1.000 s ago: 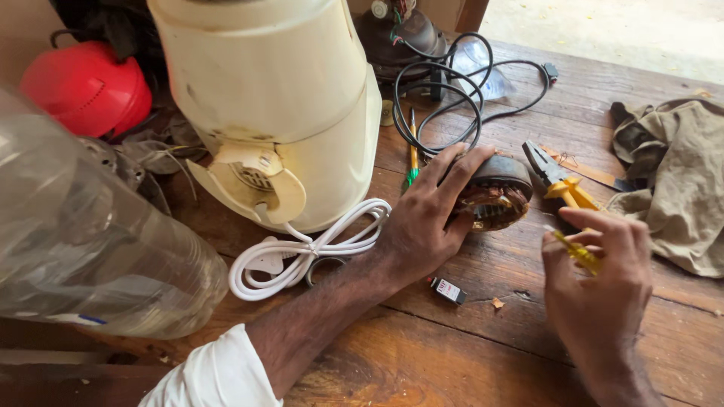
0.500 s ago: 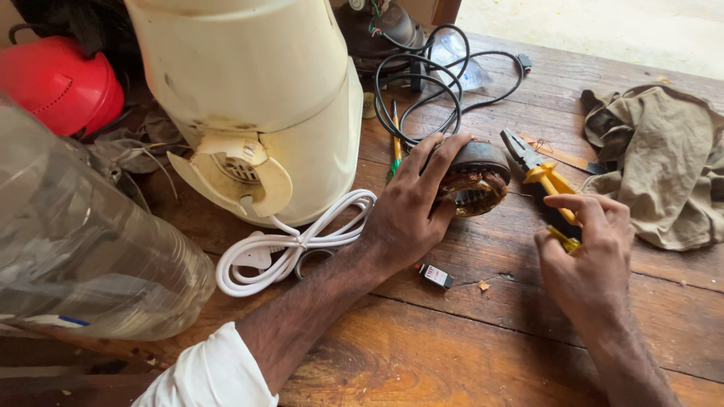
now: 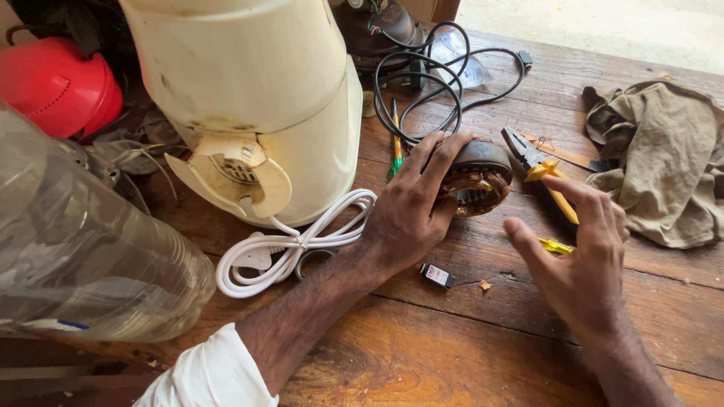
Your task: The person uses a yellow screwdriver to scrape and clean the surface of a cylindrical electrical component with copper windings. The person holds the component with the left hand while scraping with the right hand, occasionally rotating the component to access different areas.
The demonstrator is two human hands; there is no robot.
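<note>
Centrally, left hand gripping motor stator (copper windings); right hand over pliers

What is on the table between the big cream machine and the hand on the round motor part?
In the head view, a coiled white cord lies between the cream machine and the left hand on the motor part.

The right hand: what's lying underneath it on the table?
Under the right hand lie yellow-handled pliers: the metal jaws and one handle poke out past the fingers. The palm covers the rest of the handles, resting on the wooden table.
</note>
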